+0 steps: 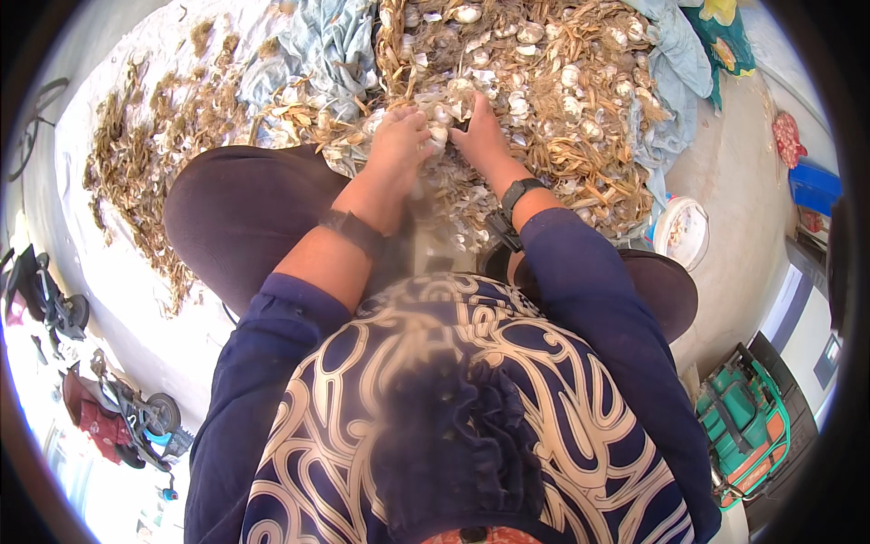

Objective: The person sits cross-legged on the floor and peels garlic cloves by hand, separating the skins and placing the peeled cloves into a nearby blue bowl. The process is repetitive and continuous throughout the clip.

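Observation:
My left hand (399, 139) has its fingers curled around a white garlic bulb (439, 133) in front of my knees. Close on its right, my right hand (484, 139) has its thumb and fingers bent towards the same spot. Something small and dark shows between that thumb and the fingers; what it is, and whether I grip it, is not plain. Just beyond the fingertips lies a garlic bulb with dry roots (462, 86). Both hands are over a heap of dried garlic (571, 102), with bulbs, papery skins and brown stalks mixed together.
Cut dry stalks and roots (146, 197) are spread over a white sheet (81, 156) at the left. Pale blue cloth (319, 47) borders the heap. A white bucket (683, 231) stands beside my right knee. Farther off are a red mesh bag (788, 139), a green vehicle (741, 421) and a motorbike (122, 415).

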A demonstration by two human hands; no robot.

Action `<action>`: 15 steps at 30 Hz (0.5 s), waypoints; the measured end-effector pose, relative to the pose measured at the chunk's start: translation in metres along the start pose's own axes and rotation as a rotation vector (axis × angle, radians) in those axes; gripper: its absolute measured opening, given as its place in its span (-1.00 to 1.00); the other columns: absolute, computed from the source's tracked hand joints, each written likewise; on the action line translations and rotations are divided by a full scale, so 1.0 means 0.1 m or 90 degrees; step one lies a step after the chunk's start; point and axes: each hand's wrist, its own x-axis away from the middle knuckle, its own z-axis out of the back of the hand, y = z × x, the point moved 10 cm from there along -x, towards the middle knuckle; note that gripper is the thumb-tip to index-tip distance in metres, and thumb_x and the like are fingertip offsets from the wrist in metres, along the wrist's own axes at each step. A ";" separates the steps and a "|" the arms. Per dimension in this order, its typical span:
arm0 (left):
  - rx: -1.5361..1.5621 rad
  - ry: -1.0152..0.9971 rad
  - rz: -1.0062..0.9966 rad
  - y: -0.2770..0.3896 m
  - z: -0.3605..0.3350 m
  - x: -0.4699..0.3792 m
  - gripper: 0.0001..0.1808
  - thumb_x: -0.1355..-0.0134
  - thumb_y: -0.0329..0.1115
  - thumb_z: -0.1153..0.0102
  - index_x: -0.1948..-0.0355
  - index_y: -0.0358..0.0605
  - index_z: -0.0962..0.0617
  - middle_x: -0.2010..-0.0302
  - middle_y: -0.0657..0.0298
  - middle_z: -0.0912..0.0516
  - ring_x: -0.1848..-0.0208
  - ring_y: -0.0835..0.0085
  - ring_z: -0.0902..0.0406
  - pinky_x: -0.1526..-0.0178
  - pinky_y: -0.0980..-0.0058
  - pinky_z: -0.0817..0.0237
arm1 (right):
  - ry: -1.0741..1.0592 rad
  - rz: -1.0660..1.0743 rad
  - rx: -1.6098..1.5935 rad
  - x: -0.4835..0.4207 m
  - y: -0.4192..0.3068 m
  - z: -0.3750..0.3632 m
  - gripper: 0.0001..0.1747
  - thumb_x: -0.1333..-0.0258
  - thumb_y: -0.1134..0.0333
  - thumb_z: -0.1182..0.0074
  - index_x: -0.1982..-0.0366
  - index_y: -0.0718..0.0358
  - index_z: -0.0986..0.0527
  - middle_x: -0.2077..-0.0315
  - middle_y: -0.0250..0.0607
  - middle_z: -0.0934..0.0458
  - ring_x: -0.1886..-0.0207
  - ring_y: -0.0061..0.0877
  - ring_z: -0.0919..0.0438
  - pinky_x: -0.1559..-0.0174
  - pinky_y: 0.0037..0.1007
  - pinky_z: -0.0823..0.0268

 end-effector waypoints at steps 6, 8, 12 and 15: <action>-0.013 0.027 0.010 0.05 0.01 0.00 -0.62 -0.29 -0.32 -0.05 -0.10 -0.17 -0.37 0.08 0.19 -0.48 0.02 0.30 -0.43 -0.02 0.25 -0.33 | -0.146 0.092 0.241 -0.07 -0.20 -0.28 -0.22 0.13 0.27 -0.28 -0.21 -0.01 -0.29 -0.07 0.02 -0.36 -0.14 -0.10 -0.35 -0.14 -0.18 -0.25; -0.020 0.034 0.005 0.06 0.02 -0.01 -0.62 -0.28 -0.33 -0.06 -0.09 -0.18 -0.39 0.07 0.19 -0.48 0.02 0.31 -0.43 -0.01 0.25 -0.32 | -0.131 0.136 0.284 0.00 -0.28 -0.27 -0.28 0.18 0.23 -0.30 -0.14 0.00 -0.36 0.02 -0.05 -0.39 -0.15 -0.14 -0.33 -0.13 -0.17 -0.23; -0.079 0.045 0.003 0.07 0.04 -0.03 -0.66 -0.27 -0.34 -0.08 -0.05 -0.20 -0.43 0.07 0.19 -0.50 0.03 0.33 -0.44 0.00 0.29 -0.32 | -0.114 0.232 0.258 0.13 -0.42 -0.23 -0.33 0.14 0.26 -0.26 -0.11 0.02 -0.37 -0.06 -0.04 -0.35 -0.21 -0.15 -0.28 -0.19 -0.13 -0.17; -0.085 0.013 -0.009 0.11 0.01 -0.01 -0.68 -0.27 -0.35 -0.07 -0.03 -0.20 -0.44 0.10 0.21 -0.52 0.09 0.36 -0.47 0.04 0.37 -0.33 | -0.042 0.328 0.251 0.27 -0.58 -0.18 -0.41 0.06 0.32 -0.19 -0.10 0.04 -0.38 -0.11 -0.09 -0.33 -0.27 -0.17 -0.22 -0.26 -0.06 -0.07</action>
